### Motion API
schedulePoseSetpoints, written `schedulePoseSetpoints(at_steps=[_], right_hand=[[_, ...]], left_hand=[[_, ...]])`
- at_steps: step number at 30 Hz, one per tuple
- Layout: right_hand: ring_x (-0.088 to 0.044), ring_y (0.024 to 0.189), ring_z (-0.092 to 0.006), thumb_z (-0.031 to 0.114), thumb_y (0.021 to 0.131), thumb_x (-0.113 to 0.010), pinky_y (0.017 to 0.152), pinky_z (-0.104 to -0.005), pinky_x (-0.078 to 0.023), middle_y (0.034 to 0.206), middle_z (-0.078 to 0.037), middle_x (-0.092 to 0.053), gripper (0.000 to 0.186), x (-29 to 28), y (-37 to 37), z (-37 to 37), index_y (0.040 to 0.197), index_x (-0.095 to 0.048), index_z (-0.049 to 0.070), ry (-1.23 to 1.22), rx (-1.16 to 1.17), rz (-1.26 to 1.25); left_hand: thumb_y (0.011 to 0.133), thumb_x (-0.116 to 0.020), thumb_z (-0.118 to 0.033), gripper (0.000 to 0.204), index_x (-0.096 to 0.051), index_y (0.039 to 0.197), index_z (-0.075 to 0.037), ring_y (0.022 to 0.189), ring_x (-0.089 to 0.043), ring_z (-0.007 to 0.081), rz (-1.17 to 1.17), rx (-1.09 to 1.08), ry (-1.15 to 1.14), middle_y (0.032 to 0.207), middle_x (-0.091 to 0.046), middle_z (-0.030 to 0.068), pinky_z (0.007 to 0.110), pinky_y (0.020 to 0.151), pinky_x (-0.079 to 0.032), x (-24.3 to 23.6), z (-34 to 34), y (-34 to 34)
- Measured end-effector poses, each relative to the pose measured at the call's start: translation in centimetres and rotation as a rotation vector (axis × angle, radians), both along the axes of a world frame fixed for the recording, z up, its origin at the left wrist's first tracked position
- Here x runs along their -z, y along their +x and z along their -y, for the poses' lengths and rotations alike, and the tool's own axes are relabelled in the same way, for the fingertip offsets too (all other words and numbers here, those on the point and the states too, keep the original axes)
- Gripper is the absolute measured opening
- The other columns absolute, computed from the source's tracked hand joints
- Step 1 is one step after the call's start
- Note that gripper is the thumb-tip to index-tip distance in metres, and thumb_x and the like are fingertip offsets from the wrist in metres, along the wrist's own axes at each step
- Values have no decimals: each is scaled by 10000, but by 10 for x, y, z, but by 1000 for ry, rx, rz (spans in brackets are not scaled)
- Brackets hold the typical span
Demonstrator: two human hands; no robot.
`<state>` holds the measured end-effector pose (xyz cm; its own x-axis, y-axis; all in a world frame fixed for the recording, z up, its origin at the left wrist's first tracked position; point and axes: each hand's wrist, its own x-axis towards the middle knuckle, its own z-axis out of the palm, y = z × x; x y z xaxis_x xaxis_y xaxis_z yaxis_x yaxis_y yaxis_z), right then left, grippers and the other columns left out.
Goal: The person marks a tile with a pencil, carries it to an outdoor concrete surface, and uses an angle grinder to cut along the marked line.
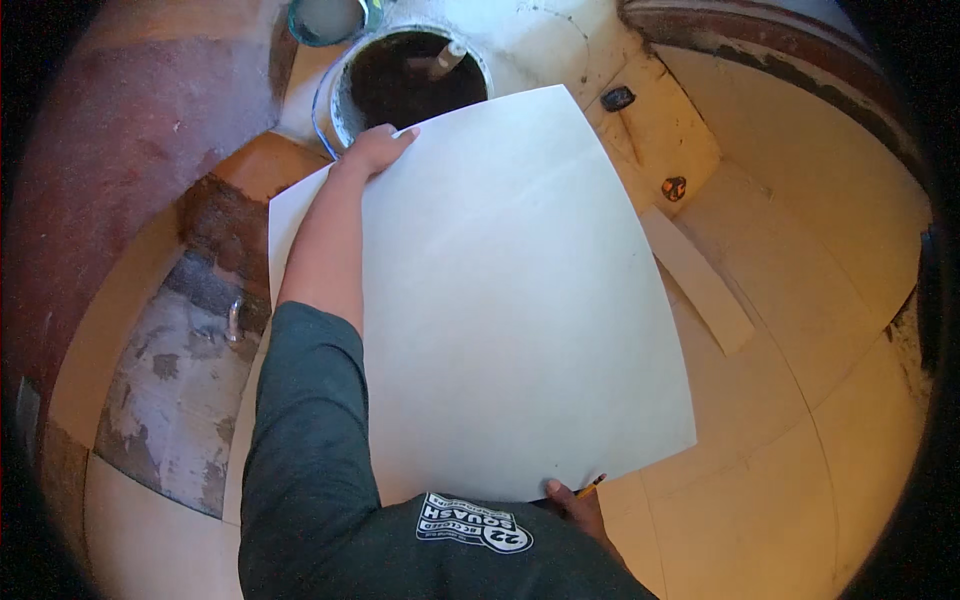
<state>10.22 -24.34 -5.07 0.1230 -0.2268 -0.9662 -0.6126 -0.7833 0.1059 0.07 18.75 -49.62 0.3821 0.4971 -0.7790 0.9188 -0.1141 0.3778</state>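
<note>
A large white square tile (520,300) spans the middle of the view, held over the floor near my body. My left hand (378,150) grips its far edge toward the upper left, my arm stretched across the tile in a dark sleeve. Down at the near edge, my right hand (572,505) is closed on the tile, its thumb showing on top, with a yellow pencil (592,486) sticking out beside it. The rest of that hand's fingers are hidden. Just beyond the far edge stands a large bucket (395,85) of dark material with a tool in it.
A smaller green bucket (330,20), a black object (618,98) and an orange-and-black object (674,188) lie beyond. A narrow tile strip (700,285) lies right. Left are a dark red wall (120,120) and a bare cement patch (160,390) with a metal pipe (234,320).
</note>
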Motion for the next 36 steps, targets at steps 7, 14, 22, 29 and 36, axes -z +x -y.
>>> schedulePoseSetpoints(at_steps=[7,14,22,29,36], right_hand=[[-634,918,-238,355,896,-746,776,-393,-537,1059,-136,-636,643,24,-18,33,1358,-451,18,121,220,198],[-322,431,-95,272,1010,-579,445,-291,-327,948,-4,-573,240,69,-2,19,1180,-485,132,253,618,221],[-333,425,-105,94,876,-579,451,-293,-340,746,21,-491,149,147,16,14,988,-499,152,355,653,87],[-367,415,-119,62,873,-568,440,-299,-339,620,22,-434,105,197,29,7,931,-508,126,429,536,105],[-400,401,-117,70,883,-595,422,-310,-372,591,18,-475,88,282,56,27,882,-520,116,662,283,211]], left_hand=[[869,-558,-724,832,-706,1104,60,1093,-660,412,146,-90,141,1147,-690,288,453,960,-490,-78,-66,39],[850,-556,-757,847,-717,1111,32,1054,-690,355,247,-29,292,1095,-720,242,440,957,-493,-211,-126,82],[843,-591,-726,805,-715,1174,-3,976,-711,330,386,84,475,1048,-736,206,428,906,-514,-322,-142,50],[831,-799,-304,463,-697,1127,37,867,-660,129,301,135,-65,961,-719,66,299,781,-536,-470,-86,18],[857,-753,-124,355,-691,1183,3,914,-680,167,371,-109,-106,1016,-738,54,321,840,-542,-522,-40,9]])
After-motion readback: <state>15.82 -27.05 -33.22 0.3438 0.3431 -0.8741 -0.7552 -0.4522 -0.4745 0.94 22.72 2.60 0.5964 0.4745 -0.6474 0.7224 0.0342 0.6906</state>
